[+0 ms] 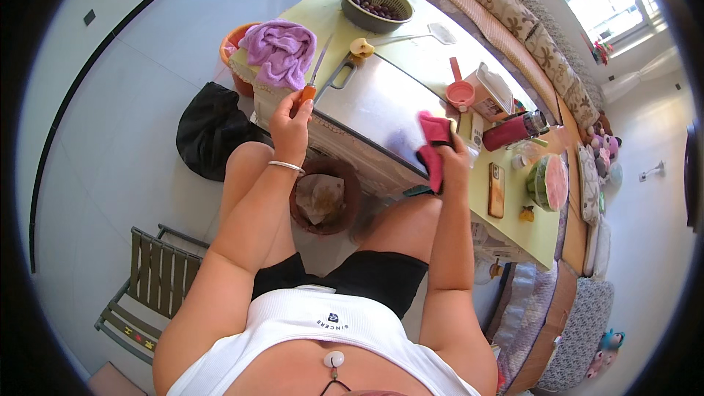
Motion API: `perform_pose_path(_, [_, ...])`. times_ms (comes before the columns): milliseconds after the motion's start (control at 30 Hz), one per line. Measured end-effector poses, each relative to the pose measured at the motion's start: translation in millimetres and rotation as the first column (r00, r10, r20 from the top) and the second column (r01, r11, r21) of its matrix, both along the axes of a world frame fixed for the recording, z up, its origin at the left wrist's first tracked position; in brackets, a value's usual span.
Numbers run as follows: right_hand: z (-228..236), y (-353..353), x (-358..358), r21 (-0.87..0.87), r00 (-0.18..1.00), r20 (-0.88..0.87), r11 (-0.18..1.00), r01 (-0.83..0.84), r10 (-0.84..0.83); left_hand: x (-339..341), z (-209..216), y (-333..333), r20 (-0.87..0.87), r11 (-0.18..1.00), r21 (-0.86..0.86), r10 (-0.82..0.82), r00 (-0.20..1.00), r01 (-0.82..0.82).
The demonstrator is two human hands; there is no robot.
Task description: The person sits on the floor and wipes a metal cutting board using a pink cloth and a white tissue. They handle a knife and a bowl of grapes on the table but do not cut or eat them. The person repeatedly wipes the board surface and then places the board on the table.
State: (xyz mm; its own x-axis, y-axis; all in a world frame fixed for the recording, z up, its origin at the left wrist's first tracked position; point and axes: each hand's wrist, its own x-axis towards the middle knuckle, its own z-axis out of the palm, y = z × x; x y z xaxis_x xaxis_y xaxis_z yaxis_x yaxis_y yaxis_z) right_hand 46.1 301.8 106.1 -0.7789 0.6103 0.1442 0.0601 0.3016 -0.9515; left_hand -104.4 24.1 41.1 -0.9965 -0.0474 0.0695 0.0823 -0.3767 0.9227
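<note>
- Knife (314, 73), orange-handled, sits in the left hand (291, 121); that grip is closed around the handle, the blade pointing up and away over the bench (513, 227).
- Pink cloth (433, 148) is pinched in the right hand (453, 155), this grip closed too, and the cloth hangs folded down from it.
- Between the two grips lies a steel tray (374, 106); wiping is best done from the spine side, edge turned away from the fingers.
- Below the left grip a brown bin (325, 196) stands on the floor between the knees.
- Just beyond the blade a purple towel (279, 50) is heaped.
- Farther off sits a green colander (378, 4); to the right of the right grip, a cut watermelon (550, 182).
</note>
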Motion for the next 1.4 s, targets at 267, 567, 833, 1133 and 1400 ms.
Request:
perform_pose_path(267, [-37,14,-16,0.608,0.911,0.224,0.78,0.146,-0.345,5,2,5,-0.012,0.999,-0.035,-0.033,0.999,0.033])
perform_pose_path(567, [-30,-104,-90,0.418,0.971,0.232,0.895,-0.155,0.059,-1,-6,10,-0.006,1.0,-0.005,0.007,1.0,-0.007])
perform_pose_path(833, [-13,-116,-71,0.427,0.924,0.3,0.833,-0.351,0.236,-4,-10,6,0.001,0.997,-0.068,0.025,1.0,-0.024])
perform_pose_path(1133, [-3,-39,-49,-0.052,0.981,0.072,0.983,-0.178,0.181,1,-3,-2,0.003,0.999,-0.047,0.013,1.0,-0.013])
perform_pose_path(1400, [-48,32,-115,0.735,0.904,0.164,0.66,0.155,-0.395,3,3,4,0.003,0.999,-0.002,-0.047,0.999,0.047])
